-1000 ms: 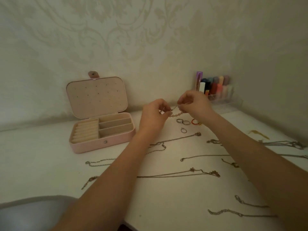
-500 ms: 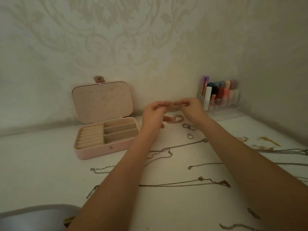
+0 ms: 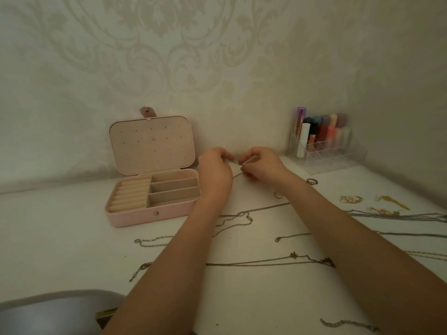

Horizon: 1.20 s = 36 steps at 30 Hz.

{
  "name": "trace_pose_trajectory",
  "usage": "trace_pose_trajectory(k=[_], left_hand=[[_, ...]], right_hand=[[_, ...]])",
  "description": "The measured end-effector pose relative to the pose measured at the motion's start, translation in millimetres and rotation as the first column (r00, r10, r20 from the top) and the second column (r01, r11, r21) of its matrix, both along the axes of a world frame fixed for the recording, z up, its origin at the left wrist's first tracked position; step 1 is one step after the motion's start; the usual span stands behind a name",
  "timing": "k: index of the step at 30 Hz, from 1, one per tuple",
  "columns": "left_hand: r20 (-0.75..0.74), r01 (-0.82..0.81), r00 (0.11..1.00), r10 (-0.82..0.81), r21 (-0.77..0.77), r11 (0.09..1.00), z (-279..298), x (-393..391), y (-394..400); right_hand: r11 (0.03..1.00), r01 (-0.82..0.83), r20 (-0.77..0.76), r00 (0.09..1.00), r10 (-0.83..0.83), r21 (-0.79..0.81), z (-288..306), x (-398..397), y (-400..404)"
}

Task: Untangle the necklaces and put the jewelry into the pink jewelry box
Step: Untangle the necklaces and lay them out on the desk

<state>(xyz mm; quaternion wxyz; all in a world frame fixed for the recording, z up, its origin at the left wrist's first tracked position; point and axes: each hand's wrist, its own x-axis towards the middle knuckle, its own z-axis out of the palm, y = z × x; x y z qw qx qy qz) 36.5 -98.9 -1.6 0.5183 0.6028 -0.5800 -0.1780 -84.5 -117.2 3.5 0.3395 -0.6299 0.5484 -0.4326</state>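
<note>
While both hands hover above the white table point(image 3: 60, 238), the left hand point(image 3: 214, 169) and the right hand point(image 3: 262, 166) each pinch an end of a thin chain point(image 3: 236, 175) between curled fingers, just right of the pink jewelry box point(image 3: 150, 213). That box sits open at far left, lid upright against the wall, its compartments bare. Several more necklaces point(image 3: 266, 263) lie stretched out nearer and to the right, with two small rings point(image 3: 312, 181) beyond. At far right stands a clear organizer point(image 3: 321, 151) of cosmetics.
</note>
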Motion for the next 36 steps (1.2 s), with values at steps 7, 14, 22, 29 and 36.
trace_pose_trajectory(k=[7, 14, 22, 29, 36], left_hand=[[0.599, -0.078, 0.799, -0.053, 0.191, 0.978, -3.2, -2.9, 6.6], [0.552, 0.177, 0.817, -0.165, 0.032, 0.984, -4.9, -14.1, 3.1], [0.586, 0.586, 0.436, -0.683, 0.391, 0.710, -4.7, -34.4, 20.5], [0.676, 0.510, 0.390, -0.626, 0.407, 0.758, -8.8, -30.5, 19.2], [0.571, 0.539, 0.643, -0.510, 0.135, 0.831, 0.7, -28.8, 25.5]], right_hand=[[0.988, 0.005, -0.191, 0.981, -0.035, -0.154, 1.1, 0.8, 0.8], [0.999, 0.030, -0.464, 0.886, -0.009, 0.037, 51.3, -58.7, 28.6], [0.991, 0.129, -0.894, 0.440, -0.087, -0.033, 28.1, -83.7, 76.7], [0.997, 0.041, -0.910, 0.413, 0.039, 0.061, 11.1, -78.1, 85.7], [0.994, 0.109, -0.670, 0.739, -0.063, 0.026, 20.6, -100.3, 89.6]])
